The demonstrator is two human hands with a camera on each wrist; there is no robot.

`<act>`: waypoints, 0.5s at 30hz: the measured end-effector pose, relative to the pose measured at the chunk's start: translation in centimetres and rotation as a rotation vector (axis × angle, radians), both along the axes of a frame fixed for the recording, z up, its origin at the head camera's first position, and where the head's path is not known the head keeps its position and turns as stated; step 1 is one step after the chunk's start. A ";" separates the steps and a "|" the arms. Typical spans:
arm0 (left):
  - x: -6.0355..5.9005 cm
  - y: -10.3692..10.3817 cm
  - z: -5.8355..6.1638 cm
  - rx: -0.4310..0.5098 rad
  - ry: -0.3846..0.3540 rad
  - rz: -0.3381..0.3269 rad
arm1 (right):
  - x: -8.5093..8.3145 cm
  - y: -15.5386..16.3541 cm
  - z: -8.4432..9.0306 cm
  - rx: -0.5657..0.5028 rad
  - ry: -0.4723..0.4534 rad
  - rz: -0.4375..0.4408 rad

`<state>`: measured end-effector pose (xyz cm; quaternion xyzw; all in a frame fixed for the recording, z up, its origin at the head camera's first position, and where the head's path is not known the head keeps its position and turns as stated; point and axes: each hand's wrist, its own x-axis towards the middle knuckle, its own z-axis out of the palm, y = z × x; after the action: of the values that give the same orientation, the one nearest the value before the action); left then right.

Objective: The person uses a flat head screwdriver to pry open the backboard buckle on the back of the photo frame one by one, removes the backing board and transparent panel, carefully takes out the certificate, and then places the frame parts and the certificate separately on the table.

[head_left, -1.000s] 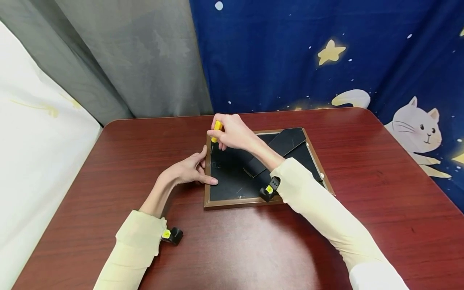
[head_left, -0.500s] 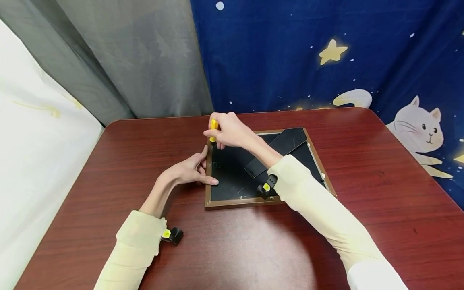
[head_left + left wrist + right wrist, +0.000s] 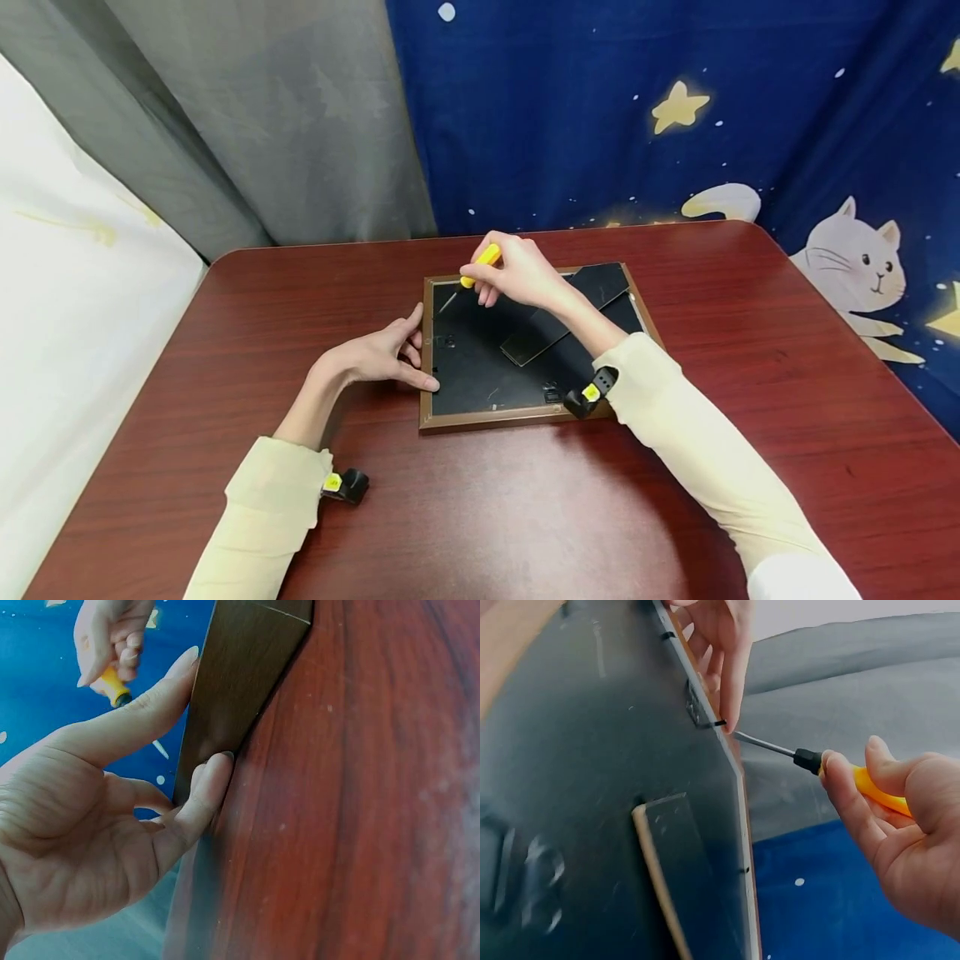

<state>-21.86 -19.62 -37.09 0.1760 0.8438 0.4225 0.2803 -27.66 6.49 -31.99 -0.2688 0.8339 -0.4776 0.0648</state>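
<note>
A picture frame (image 3: 495,418) with a brown wooden border lies back side up on the table. My left hand (image 3: 378,354) holds its left edge, the thumb over the border and the other fingers along the outer side. Above the frame's upper left part, my right hand (image 3: 517,271) grips a screwdriver (image 3: 483,265) by its yellow handle. The metal shaft slants down to the left, its tip near the inner left edge; whether it touches is unclear. In the right wrist view the screwdriver (image 3: 769,745) points toward small black tabs along the border.
A black stand flap (image 3: 562,321) lies slantwise across the backing. The reddish-brown wooden table (image 3: 480,508) extends around the frame. Behind it hang a grey curtain (image 3: 292,125) and a blue curtain (image 3: 540,108) with star and cat prints.
My right hand first shifts slightly left, then moves back to the right. The screwdriver goes from nearly upright to clearly slanted, showing more of its shaft. My left hand stays at the frame's edge.
</note>
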 end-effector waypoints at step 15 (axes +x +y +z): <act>-0.2 -0.3 -0.3 0.062 -0.016 -0.024 | 3.7 3.6 -2.2 -0.154 -0.164 0.028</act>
<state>-22.02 -19.94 -37.42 0.1913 0.8259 0.4465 0.2863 -23.92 10.05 -34.18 -0.2446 0.7828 -0.5598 0.1186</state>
